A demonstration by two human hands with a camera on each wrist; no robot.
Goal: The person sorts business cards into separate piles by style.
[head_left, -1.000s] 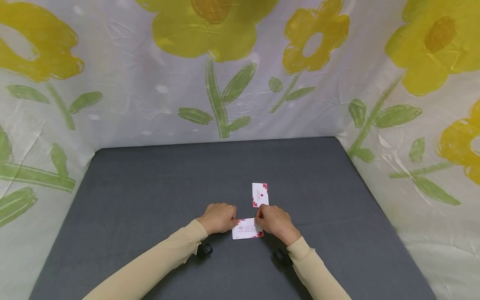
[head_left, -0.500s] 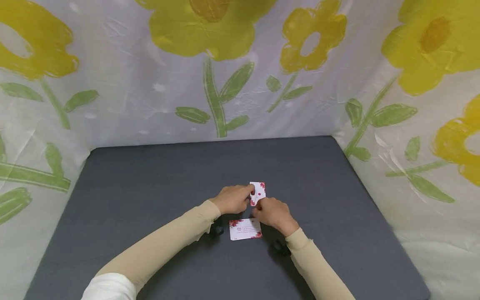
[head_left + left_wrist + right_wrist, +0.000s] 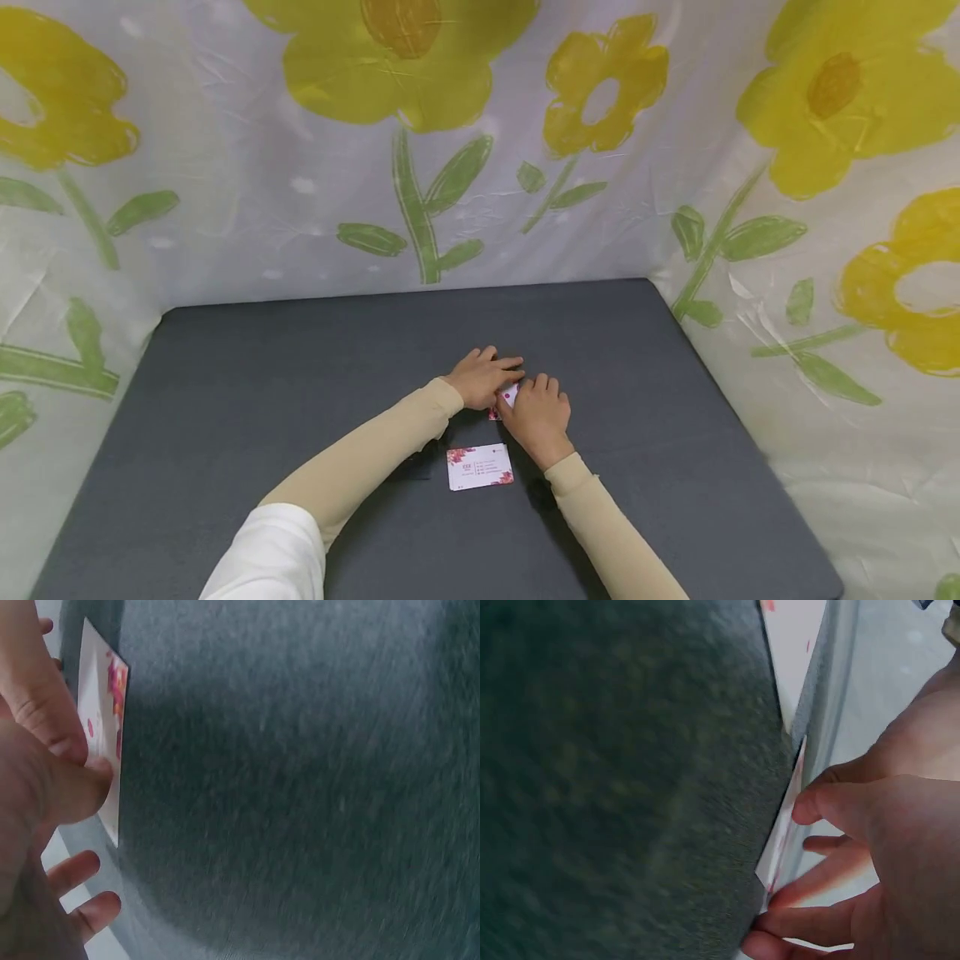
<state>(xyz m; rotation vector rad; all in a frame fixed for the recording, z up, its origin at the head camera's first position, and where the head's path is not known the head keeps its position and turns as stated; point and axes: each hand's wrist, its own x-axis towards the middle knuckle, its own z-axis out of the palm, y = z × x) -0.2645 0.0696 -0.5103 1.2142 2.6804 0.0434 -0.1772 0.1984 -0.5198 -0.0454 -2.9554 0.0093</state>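
Both hands meet at a small white business card [image 3: 511,393] with red floral corners, largely hidden beneath them in the head view. My left hand [image 3: 482,379] has its thumb on the card [image 3: 109,742], with other fingers spread past its far side. From the right, my right hand [image 3: 537,414] holds the same card [image 3: 786,825] between thumb and fingers, its thumb right at the edge. Nearer to me, a second business card [image 3: 480,467] with red flowers and printed lines lies flat, apart from both hands.
A dark grey table [image 3: 337,350] spreads around the cards. A pale curtain [image 3: 262,167] with yellow flowers rises behind the table and along both sides. Dark wrist cameras sit under the forearms, mostly hidden.
My left hand has left the near card and moved up and right to the far card. My right hand has also moved from the near card to the far one. The view shifts slightly.
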